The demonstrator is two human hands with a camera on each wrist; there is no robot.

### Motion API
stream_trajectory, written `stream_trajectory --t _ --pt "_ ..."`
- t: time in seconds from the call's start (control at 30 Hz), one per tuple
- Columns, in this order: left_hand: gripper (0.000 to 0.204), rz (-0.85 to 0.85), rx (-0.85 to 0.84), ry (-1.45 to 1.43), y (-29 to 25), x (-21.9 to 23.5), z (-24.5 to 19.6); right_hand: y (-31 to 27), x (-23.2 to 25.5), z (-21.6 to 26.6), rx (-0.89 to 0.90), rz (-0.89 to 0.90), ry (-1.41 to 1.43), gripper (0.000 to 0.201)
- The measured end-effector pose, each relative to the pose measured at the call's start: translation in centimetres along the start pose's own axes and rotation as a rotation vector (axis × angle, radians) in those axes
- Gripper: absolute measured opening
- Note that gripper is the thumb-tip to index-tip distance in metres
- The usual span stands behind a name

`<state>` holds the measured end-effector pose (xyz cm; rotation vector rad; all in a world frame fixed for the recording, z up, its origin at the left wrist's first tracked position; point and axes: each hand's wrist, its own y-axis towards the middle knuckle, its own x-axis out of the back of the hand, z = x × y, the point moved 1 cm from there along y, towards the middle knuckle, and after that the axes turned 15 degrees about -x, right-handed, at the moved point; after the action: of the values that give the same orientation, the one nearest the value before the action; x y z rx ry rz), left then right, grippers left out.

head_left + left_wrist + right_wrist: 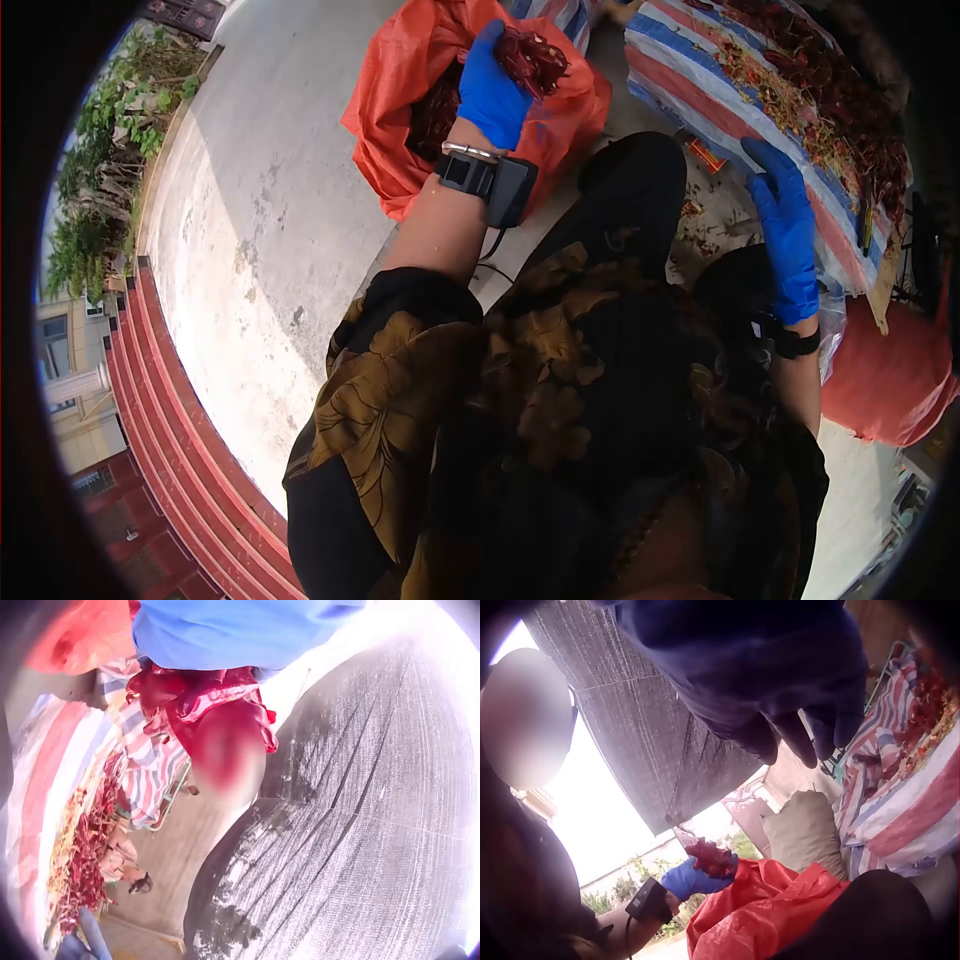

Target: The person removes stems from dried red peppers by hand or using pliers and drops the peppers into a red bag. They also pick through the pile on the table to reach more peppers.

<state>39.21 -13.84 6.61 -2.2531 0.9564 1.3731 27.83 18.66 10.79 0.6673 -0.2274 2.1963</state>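
In a blue glove, my left hand (493, 95) grips a clump of dark red dried chillies (533, 62) above the mouth of an orange-red plastic bag (385, 120). More chillies lie inside that bag. The clump (217, 712) also shows beneath the gloved left hand (240, 630) in the left wrist view. My right hand (785, 235), gloved in blue, holds nothing, its fingers extended beside a striped woven sheet (690, 60) bearing chillies and seeds. In the right wrist view the right hand (757, 667) hangs with fingers loosely bent.
A stuffed red sack (885, 370) lies at the right. Chilli scraps are scattered on the ground near my knees. Red steps (190, 420) and green plants (90, 180) are at the far left. A beige sack (804, 832) stands behind the orange-red bag. Dark mesh (660, 727) hangs overhead.
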Motion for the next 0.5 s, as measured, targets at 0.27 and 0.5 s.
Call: stream_trajectory --t 0.27,0.5 --pt "0.085 0.432 -0.346 1.661 2.4 10.4 -6.7 -0.3 1.0 -3.9 -0.084 -0.008 -0.104 0.028" --pt "0.057 -0.126 -0.31 1.266 4.5 16.6 -8.1 0.0 2.5 -6.2 -0.145 0.012 0.054 0.027"
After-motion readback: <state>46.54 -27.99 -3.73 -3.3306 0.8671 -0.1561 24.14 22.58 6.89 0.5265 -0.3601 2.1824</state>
